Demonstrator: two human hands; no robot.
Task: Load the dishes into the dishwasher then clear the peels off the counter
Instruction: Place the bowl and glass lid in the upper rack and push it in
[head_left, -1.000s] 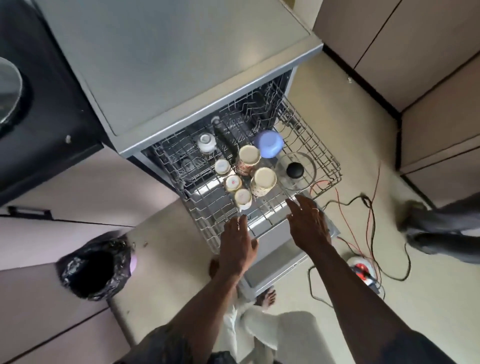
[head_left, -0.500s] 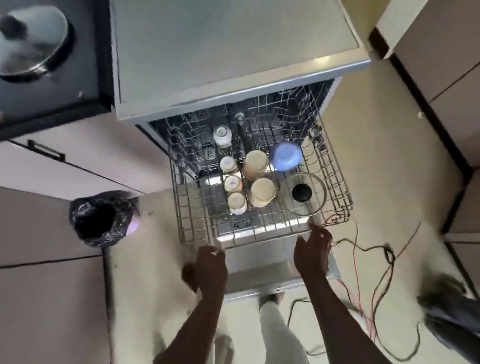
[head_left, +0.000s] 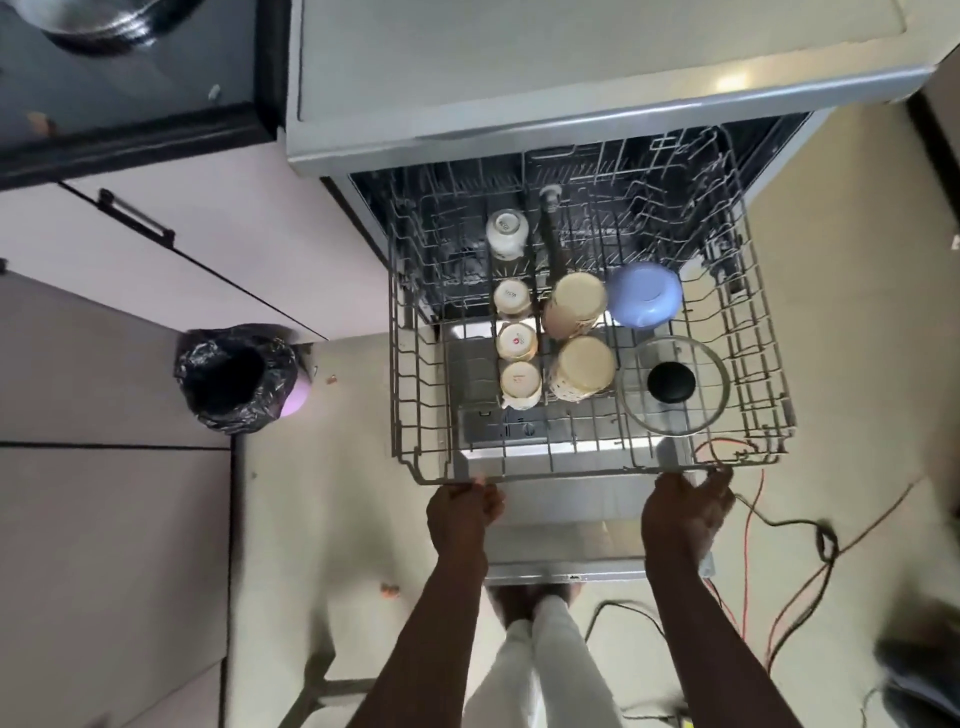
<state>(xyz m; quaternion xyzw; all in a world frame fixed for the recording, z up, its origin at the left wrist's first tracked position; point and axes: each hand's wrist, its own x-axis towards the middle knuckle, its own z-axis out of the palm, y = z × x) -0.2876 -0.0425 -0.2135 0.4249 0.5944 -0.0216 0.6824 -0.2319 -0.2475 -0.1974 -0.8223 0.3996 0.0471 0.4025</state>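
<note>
The dishwasher's wire rack is pulled far out over the open door. In it stand several small upturned cups, two larger cream cups, a blue bowl and a glass lid with a black knob. My left hand grips the rack's front rail near its left corner. My right hand curls round the same rail near the right corner.
A bin lined with a black bag stands on the floor left of the rack. Red and black cables trail on the floor at right. A dark countertop with a steel pot lies upper left. A peel scrap lies on the floor.
Both hands have drawn back toward me to the rack's front rail and closed on it. The rack now sits farther out of the dishwasher. The view has shifted left.
</note>
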